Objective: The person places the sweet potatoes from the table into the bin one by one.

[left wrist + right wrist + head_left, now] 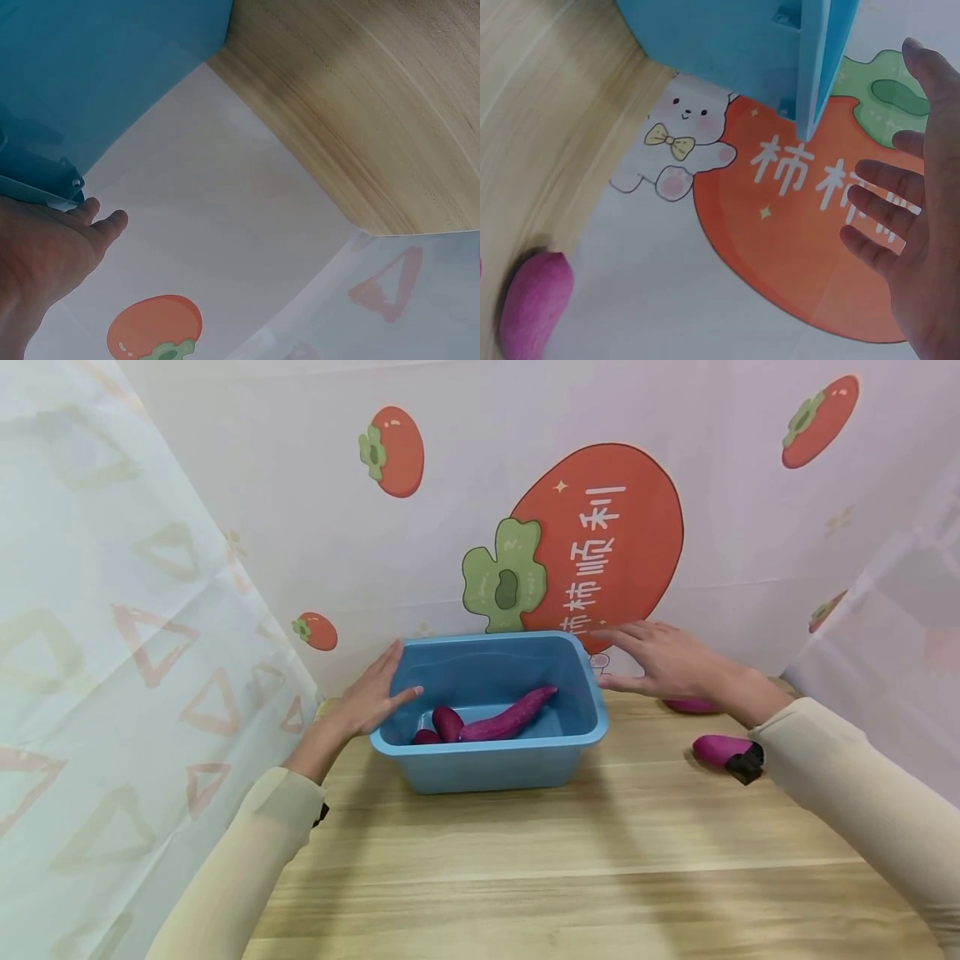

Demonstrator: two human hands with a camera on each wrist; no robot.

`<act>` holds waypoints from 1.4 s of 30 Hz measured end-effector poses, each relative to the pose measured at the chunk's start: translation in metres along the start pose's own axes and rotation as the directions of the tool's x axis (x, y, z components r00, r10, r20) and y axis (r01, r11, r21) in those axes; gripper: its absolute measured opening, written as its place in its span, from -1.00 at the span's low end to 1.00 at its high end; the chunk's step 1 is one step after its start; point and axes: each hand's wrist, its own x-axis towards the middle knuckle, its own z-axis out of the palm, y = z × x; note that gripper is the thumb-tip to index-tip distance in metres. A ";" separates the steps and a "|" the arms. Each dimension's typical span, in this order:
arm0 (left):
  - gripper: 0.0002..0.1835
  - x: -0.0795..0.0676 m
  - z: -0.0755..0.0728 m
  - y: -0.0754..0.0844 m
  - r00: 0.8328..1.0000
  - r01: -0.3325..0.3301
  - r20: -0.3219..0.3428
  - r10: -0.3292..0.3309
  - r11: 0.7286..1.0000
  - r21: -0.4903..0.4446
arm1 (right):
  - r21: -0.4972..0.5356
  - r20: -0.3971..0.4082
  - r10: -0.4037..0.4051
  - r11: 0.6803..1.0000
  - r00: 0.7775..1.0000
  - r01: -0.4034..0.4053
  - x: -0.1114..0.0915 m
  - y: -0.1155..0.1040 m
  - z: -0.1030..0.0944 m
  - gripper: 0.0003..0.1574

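Observation:
A blue plastic basin [487,768] stands on the table, with a long purple sweet potato [510,718] and shorter purple pieces [447,724] inside. My left hand [367,693] is at the basin's left rim, its thumb spread over the inner side and its fingers extended along the outside. In the left wrist view, the fingertips [112,225] show by the rim's edge. Beside the right rim, my right hand [652,656] hovers with fingers spread and holds nothing. The right wrist view shows a gap between that hand [907,217] and the basin [720,45].
Two more purple sweet potatoes lie right of the basin: one [716,749] near the right wrist, another [692,705] partly hidden behind the forearm. Patterned cloth walls [300,468] enclose the wooden table [525,868] at the back and sides.

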 end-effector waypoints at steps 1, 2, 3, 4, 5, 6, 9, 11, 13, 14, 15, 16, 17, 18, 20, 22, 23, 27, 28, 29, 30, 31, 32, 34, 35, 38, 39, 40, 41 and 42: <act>0.07 0.000 0.000 0.000 1.000 0.000 0.000 0.000 1.000 -0.002 | 0.002 0.004 0.007 1.000 1.000 -0.007 -0.001 0.001 0.000 0.06; 0.07 0.000 0.000 0.000 1.000 0.001 0.001 -0.001 1.000 -0.003 | 0.001 0.008 0.015 1.000 1.000 -0.015 -0.003 0.003 0.001 0.07; 0.07 0.000 0.000 0.000 1.000 0.001 0.001 -0.001 1.000 -0.003 | 0.002 0.011 0.023 1.000 1.000 -0.023 -0.005 0.004 0.001 0.07; 0.07 0.000 0.000 0.000 1.000 0.001 0.001 -0.001 1.000 -0.003 | 0.003 0.015 0.031 1.000 0.999 -0.031 -0.006 0.006 0.002 0.07; 0.07 0.001 0.001 0.000 1.000 0.001 0.002 -0.001 1.000 -0.002 | 0.006 0.017 0.036 0.999 0.999 -0.036 -0.008 0.007 0.002 0.06; 0.07 0.001 0.001 0.000 1.000 0.002 0.001 -0.002 1.000 -0.004 | 0.008 0.021 0.044 0.999 0.999 -0.044 -0.009 0.008 0.002 0.06; 0.07 0.001 0.001 -0.001 1.000 0.001 0.000 -0.001 1.000 -0.004 | 0.010 0.026 0.065 0.998 0.998 -0.066 -0.014 0.011 0.002 0.07; 0.07 0.001 0.002 -0.001 1.000 0.000 -0.001 0.000 1.000 -0.005 | 0.009 0.032 0.081 0.997 0.996 -0.081 -0.018 0.013 0.002 0.09; 0.07 0.001 0.001 -0.001 1.000 -0.001 -0.002 0.001 1.000 -0.005 | 0.009 0.037 0.095 0.995 0.995 -0.096 -0.021 0.014 0.003 0.11; 0.06 0.000 0.001 -0.001 1.000 -0.002 -0.003 0.002 1.000 -0.007 | 0.008 0.039 0.101 0.995 0.994 -0.102 -0.023 0.014 0.003 0.12; 0.06 0.000 0.001 -0.001 1.000 -0.002 -0.003 0.002 1.000 -0.006 | 0.007 0.041 0.105 0.994 0.994 -0.106 -0.024 0.015 0.004 0.12; 0.06 0.000 0.001 -0.001 1.000 -0.002 -0.003 0.002 1.000 -0.004 | 0.006 0.042 0.107 0.994 0.993 -0.107 -0.025 0.015 0.004 0.13; 0.06 0.001 0.001 -0.001 1.000 -0.002 -0.002 0.002 1.000 -0.002 | 0.005 0.041 0.108 0.994 0.993 -0.109 -0.026 0.016 0.004 0.14; 0.06 0.001 0.001 -0.001 1.000 -0.001 -0.002 0.001 1.000 -0.001 | 0.004 0.039 0.108 0.994 0.993 -0.108 -0.027 0.016 0.005 0.14; 0.07 0.001 0.001 -0.002 1.000 0.000 0.001 0.000 1.000 0.006 | 0.001 0.034 0.106 0.994 0.994 -0.106 -0.029 0.018 0.005 0.15; 0.07 0.001 0.001 -0.001 1.000 0.002 0.001 -0.002 1.000 0.008 | -0.002 0.027 0.100 0.995 0.995 -0.100 -0.030 0.019 0.007 0.16; 0.07 0.001 0.001 -0.001 1.000 0.002 0.001 -0.002 1.000 0.007 | -0.004 0.023 0.098 0.995 0.995 -0.098 -0.031 0.020 0.008 0.17; 0.06 0.000 0.000 0.000 1.000 0.004 0.002 -0.004 1.000 0.001 | -0.007 0.004 0.080 0.997 0.997 -0.080 -0.034 0.025 0.010 0.17; 0.06 0.000 0.000 0.001 1.000 0.004 0.002 -0.004 1.000 0.000 | -0.008 -0.002 0.075 0.997 0.997 -0.075 -0.035 0.026 0.011 0.17; 0.06 0.000 0.000 0.001 1.000 0.003 0.002 -0.003 1.000 0.002 | -0.008 -0.008 0.071 0.997 0.997 -0.071 -0.037 0.027 0.011 0.16; 0.06 0.000 0.000 0.001 1.000 0.003 0.001 -0.003 1.000 0.003 | -0.007 -0.015 0.064 0.998 0.998 -0.064 -0.038 0.028 0.012 0.16; 0.06 0.000 0.000 0.001 1.000 0.002 0.000 -0.002 1.000 0.003 | -0.005 -0.020 0.061 0.998 0.998 -0.061 -0.039 0.028 0.012 0.15; 0.06 0.000 0.000 0.001 1.000 0.000 0.000 0.000 1.000 0.003 | -0.004 -0.024 0.059 0.998 0.998 -0.059 -0.040 0.030 0.012 0.15; 0.07 0.000 0.000 0.001 1.000 -0.002 0.000 0.002 1.000 0.003 | -0.001 -0.028 0.059 0.998 0.998 -0.059 -0.043 0.031 0.013 0.16; 0.07 0.001 0.001 0.001 1.000 -0.003 -0.001 0.003 1.000 0.005 | 0.002 -0.029 0.060 0.998 0.998 -0.060 -0.044 0.032 0.013 0.16; 0.07 0.000 0.001 0.001 1.000 -0.002 -0.002 0.002 1.000 0.000 | 0.012 -0.022 0.073 0.997 0.997 -0.072 -0.048 0.035 0.014 0.18; 0.07 0.000 0.001 0.001 1.000 -0.003 -0.003 0.003 1.000 -0.002 | 0.015 -0.020 0.077 0.997 0.997 -0.076 -0.050 0.036 0.014 0.18; 0.07 0.000 0.001 0.001 1.000 -0.003 -0.004 0.003 1.000 -0.004 | 0.018 -0.018 0.078 0.997 0.997 -0.078 -0.051 0.037 0.015 0.18; 0.07 0.000 0.001 0.001 1.000 -0.003 -0.005 0.003 1.000 -0.007 | 0.022 -0.016 0.082 0.996 0.997 -0.082 -0.052 0.038 0.015 0.18; 0.07 0.000 0.001 0.001 1.000 -0.003 -0.006 0.003 1.000 -0.008 | 0.025 -0.013 0.085 0.996 0.996 -0.085 -0.053 0.039 0.015 0.18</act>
